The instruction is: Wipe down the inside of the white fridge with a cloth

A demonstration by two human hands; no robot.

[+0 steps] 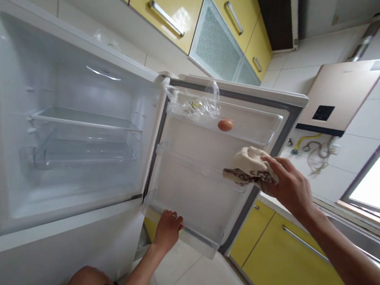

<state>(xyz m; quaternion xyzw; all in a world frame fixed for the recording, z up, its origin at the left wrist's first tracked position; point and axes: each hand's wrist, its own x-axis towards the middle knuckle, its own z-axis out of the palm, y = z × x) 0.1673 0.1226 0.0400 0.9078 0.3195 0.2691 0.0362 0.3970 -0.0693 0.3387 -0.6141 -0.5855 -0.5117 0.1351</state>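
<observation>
In my right hand (290,181) is a bunched cream cloth (251,161) with a brown pattern, held at the middle rack of the open fridge door (193,177). My left hand (168,229) has its fingers curled over the front rim of the clear bottom door rack (201,243); the thumb is at the rim too. Up in the top door rack (257,134) sit a brown egg (225,125) and a clear plastic bag (201,107) with something yellow-green inside.
To the left, the fridge compartment (89,90) stands open with a glass shelf (86,118) and a clear drawer (85,158). Yellow cabinets (287,249) and a sink (367,240) lie to the right. A water heater (344,94) hangs on the tiled wall.
</observation>
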